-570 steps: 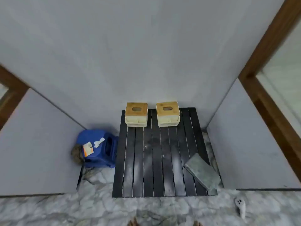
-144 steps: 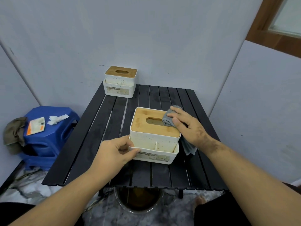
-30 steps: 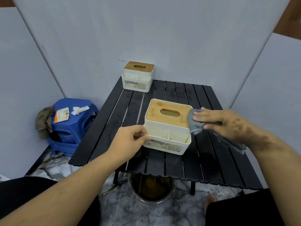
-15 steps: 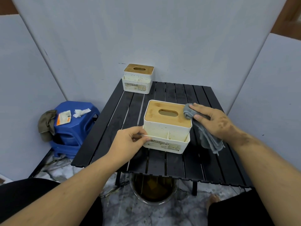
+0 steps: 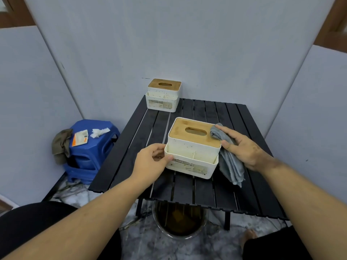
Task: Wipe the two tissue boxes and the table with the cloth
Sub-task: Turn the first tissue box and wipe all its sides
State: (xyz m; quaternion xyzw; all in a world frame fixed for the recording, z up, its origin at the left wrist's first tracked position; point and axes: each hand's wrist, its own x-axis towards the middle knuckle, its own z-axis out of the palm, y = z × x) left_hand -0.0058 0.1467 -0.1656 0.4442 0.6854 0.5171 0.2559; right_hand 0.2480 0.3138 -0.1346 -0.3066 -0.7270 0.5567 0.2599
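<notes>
White near tissue box (image 5: 191, 156), far tissue box (image 5: 163, 98), grey cloth (image 5: 230, 162), black table (image 5: 206, 192)

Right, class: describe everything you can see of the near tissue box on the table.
The near box is white speckled plastic with a pale wooden lid that has an oval slot. A low front tray with a divider carries a label reading TISSUE HOLDER. It stands upright on the black slatted table, near the front edge. The left hand grips its left front corner. The right hand presses a grey cloth against its right side and lid edge.

L grip (image 5: 150, 162) curled, R grip (image 5: 242, 149) flat, fingers straight.
</notes>
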